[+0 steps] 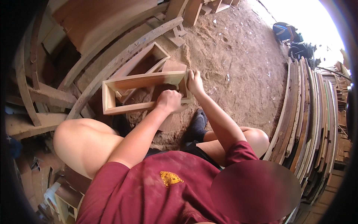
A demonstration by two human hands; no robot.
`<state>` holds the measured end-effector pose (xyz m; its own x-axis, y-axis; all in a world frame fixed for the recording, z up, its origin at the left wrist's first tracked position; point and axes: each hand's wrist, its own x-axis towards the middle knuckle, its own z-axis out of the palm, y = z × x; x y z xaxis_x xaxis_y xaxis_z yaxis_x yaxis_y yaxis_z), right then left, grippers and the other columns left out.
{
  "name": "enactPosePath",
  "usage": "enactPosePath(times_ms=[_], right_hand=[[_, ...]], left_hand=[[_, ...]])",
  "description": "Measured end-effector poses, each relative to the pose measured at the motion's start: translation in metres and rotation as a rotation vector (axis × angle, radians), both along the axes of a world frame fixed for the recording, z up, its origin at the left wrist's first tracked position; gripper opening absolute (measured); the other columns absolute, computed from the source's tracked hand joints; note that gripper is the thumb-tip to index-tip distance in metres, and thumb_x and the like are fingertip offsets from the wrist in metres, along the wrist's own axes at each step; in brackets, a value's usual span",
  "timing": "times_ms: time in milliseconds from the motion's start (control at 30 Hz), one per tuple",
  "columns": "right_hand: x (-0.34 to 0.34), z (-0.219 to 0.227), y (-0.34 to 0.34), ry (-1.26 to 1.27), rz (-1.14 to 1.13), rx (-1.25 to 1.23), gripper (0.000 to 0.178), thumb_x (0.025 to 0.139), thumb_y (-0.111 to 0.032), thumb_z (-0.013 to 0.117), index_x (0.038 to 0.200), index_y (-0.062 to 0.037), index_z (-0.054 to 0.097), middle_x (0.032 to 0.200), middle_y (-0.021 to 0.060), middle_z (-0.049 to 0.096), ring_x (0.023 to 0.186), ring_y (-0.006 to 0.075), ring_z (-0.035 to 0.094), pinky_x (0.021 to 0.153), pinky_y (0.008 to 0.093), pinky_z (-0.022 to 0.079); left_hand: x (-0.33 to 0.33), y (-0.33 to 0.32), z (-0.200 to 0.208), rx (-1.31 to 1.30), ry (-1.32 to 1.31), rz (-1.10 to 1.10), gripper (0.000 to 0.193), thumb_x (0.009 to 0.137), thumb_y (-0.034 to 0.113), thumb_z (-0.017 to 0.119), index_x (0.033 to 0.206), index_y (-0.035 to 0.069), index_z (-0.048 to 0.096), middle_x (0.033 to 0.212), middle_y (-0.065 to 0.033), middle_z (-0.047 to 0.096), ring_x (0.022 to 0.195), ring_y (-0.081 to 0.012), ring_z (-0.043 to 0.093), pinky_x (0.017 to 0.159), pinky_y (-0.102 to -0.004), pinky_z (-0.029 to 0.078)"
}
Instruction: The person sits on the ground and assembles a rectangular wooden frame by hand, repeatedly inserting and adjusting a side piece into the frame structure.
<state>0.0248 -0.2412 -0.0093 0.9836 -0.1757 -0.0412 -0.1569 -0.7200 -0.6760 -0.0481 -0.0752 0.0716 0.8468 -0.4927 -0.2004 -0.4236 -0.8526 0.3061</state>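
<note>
A long, open rectangular wooden frame (130, 109) of pale wood is held tilted in front of me, above the ground between my knees. My right hand (194, 81) grips its right end from outside, fingers wrapped over the end board. Inside that end, my left hand (170, 100) is closed in a fist above the near board. Something small and pale shows just beyond its knuckles; I cannot make out what the fist holds. A second wooden frame (158, 52) lies behind the first, partly covered by it. A flat wooden board (174, 66) rests beneath them.
Curved-looking wooden beams (126, 52) and a large panel (100, 22) stand at the left. Long stacked planks (298, 112) run along the right. More wooden pieces (192, 13) sit at the far edge of the dirt floor (238, 74), and a blue-black bag (285, 33) at far right.
</note>
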Motion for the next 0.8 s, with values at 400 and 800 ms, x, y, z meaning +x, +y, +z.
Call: enactPosePath(times_ms=[400, 800], right_hand=[[0.004, 0.036, 0.016, 0.019, -0.004, 0.042, 0.035, 0.102, -0.034, 0.039, 0.112, -0.0010, 0.047, 0.103, 0.0369, 0.060, 0.100, 0.0526, 0.057, 0.085, 0.0549, 0.045], [0.009, 0.038, 0.021, -0.007, -0.017, 0.027, 0.036, 0.101, -0.035, 0.043, 0.106, 0.0007, 0.049, 0.098, 0.0353, 0.062, 0.096, 0.0537, 0.057, 0.083, 0.0554, 0.045]], left_hand=[[0.002, 0.002, -0.009, -0.008, 0.023, 0.017, 0.054, 0.076, 0.058, 0.063, 0.094, 0.008, 0.072, 0.091, -0.0151, 0.071, 0.088, -0.0286, 0.071, 0.076, -0.0405, 0.058], [0.004, 0.004, -0.008, -0.024, 0.047, 0.017, 0.056, 0.075, 0.061, 0.063, 0.091, 0.008, 0.071, 0.090, -0.0158, 0.071, 0.086, -0.0296, 0.071, 0.076, -0.0410, 0.057]])
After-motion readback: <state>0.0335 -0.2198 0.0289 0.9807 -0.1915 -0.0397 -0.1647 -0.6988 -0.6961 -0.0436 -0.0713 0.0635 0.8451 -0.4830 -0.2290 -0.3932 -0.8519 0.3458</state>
